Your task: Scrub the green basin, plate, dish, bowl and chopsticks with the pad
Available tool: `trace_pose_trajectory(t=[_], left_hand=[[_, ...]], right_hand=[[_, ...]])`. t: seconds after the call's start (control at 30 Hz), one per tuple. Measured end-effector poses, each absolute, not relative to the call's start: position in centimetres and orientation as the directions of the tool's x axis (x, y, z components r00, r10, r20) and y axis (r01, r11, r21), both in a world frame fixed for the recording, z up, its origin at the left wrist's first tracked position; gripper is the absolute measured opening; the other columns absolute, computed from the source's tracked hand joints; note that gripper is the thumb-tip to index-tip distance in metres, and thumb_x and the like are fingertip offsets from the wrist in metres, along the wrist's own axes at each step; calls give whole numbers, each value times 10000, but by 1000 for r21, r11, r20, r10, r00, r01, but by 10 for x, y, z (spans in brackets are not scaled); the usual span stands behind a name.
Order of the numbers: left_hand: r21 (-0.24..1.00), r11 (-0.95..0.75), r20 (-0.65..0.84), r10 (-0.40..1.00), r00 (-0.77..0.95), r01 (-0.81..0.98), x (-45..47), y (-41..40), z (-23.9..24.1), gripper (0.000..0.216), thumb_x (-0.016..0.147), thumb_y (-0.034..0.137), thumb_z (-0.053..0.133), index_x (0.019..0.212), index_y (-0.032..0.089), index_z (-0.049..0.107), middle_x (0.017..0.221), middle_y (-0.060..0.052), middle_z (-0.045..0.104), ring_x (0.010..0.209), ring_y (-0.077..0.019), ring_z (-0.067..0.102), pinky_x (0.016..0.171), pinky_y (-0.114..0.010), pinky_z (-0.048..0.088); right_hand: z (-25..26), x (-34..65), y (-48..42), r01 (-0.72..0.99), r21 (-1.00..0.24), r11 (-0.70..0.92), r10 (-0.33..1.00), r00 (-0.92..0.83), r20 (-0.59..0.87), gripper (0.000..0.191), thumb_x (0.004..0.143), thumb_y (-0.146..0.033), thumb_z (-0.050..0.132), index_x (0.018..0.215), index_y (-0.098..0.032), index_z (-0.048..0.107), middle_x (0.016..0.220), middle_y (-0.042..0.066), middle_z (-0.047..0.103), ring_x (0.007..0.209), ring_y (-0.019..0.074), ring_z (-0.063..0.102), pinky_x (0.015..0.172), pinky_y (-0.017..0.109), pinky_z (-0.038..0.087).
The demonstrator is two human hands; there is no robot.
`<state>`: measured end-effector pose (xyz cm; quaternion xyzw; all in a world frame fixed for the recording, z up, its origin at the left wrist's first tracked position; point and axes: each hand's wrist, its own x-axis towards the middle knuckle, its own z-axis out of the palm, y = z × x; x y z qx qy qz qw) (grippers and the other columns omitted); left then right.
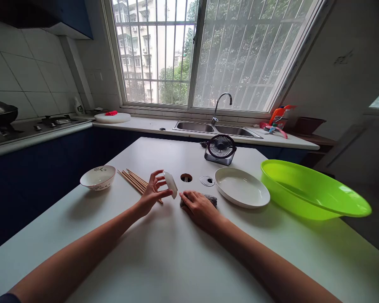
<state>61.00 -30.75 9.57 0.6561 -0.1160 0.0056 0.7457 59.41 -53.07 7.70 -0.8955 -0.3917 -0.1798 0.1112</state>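
Observation:
My left hand (151, 190) pinches a small white dish (170, 184) between thumb and fingers, tipped on its side just above the table. Close by on the right, my right hand (199, 207) is closed over a grey cloth (212, 200) that lies on the tabletop; part of the cloth is hidden under the palm. Several wooden chopsticks (133, 181) lie in a loose bundle behind my left hand. Farther left stands a flower-patterned white bowl (97, 178). An oval white plate (241, 187) rests to the right of my right hand.
A large green basin (316, 191) stands at the table's right side. Behind the plate is a small black fan (221, 149). The white table (129, 261) has a round hole (186, 178) with a loose cover (207, 181) beside it. A sink (198, 126) is under the window.

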Motion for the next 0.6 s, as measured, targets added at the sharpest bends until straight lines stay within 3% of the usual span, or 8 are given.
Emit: trace_pose_trajectory(t=[0.1, 0.2, 0.33, 0.47, 0.6], left_hand=[[979, 120, 182, -150, 972, -165, 612, -306, 93, 795, 645, 364, 844, 1303, 326, 401, 1260, -77, 547, 1208, -269, 555, 807, -315, 555], [985, 87, 164, -179, 970, -150, 612, -306, 93, 799, 664, 371, 837, 1325, 346, 389, 1277, -84, 535, 1232, -290, 537, 738, -305, 574], [979, 126, 189, -232, 954, -163, 610, -310, 96, 825, 608, 309, 882, 1295, 342, 426, 1267, -75, 527, 1236, -284, 528, 865, -369, 574], [978, 129, 198, -302, 932, -166, 606, -316, 98, 865, 570, 271, 908, 1290, 358, 437, 1321, -76, 480, 1284, -301, 474, 924, -436, 558], [971, 95, 238, -349, 906, -218, 601, -321, 97, 901, 540, 260, 925, 1295, 382, 449, 1347, -70, 454, 1296, -320, 450, 949, -495, 539]], right_hand=[[77, 599, -536, 737, -166, -655, 609, 645, 462, 379, 977, -177, 422, 1320, -151, 583, 1183, 179, 674, 1076, 298, 652, 919, 476, 542], [84, 605, -544, 682, -422, -597, 449, 720, 530, 346, 998, -259, 429, 1284, -204, 615, 1170, 139, 693, 1029, 266, 675, 884, 431, 557], [102, 610, -548, 613, -686, -393, 249, 789, 562, 341, 992, -400, 475, 1212, -232, 675, 1152, 91, 719, 1033, 251, 679, 911, 405, 545], [114, 609, -547, 583, -768, -267, 133, 811, 570, 377, 968, -473, 514, 1191, -233, 700, 1188, 75, 716, 1099, 265, 661, 987, 444, 517], [116, 602, -545, 644, -711, -282, 126, 760, 638, 363, 985, -427, 504, 1244, -236, 673, 1193, 83, 711, 1090, 255, 666, 962, 432, 538]])
